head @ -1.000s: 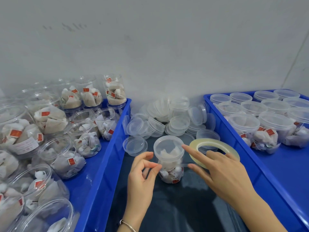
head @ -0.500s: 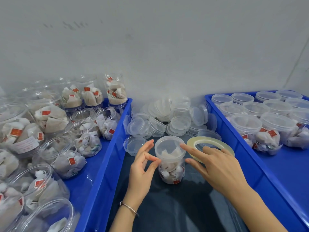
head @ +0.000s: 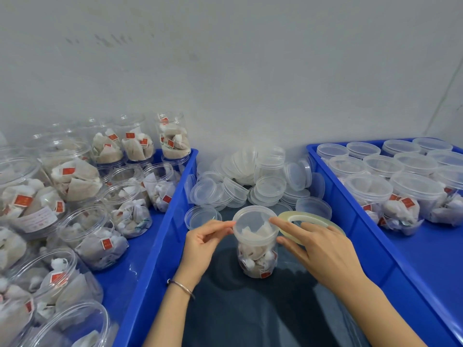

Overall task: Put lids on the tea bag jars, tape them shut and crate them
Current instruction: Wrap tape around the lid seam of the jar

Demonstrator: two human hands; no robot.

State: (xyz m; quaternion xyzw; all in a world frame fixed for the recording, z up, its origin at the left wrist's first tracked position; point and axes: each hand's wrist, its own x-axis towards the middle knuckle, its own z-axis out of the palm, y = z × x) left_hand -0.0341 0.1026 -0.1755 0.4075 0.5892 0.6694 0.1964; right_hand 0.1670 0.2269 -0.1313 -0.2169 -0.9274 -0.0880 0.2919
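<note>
A clear jar of tea bags (head: 256, 256) stands on the dark surface between two blue crates, with a clear lid (head: 254, 221) on top. My left hand (head: 203, 246) pinches the lid's left rim between thumb and forefinger. My right hand (head: 323, 251) reaches in from the right with straight fingers. Its forefinger tip touches the lid's right rim and its thumb touches the jar wall just below. A yellowish tape roll (head: 313, 220) sits around the right hand's fingers. No tape strip can be made out.
The left blue crate (head: 160, 236) holds several open jars of tea bags (head: 87, 236). Lidded jars (head: 416, 196) stand in the right blue crate (head: 350, 216). Loose clear lids (head: 250, 181) lie piled against the wall behind the jar.
My left hand has risen from beside the jar's body to the lid's left rim. My right hand and the tape roll have stayed at the right rim.
</note>
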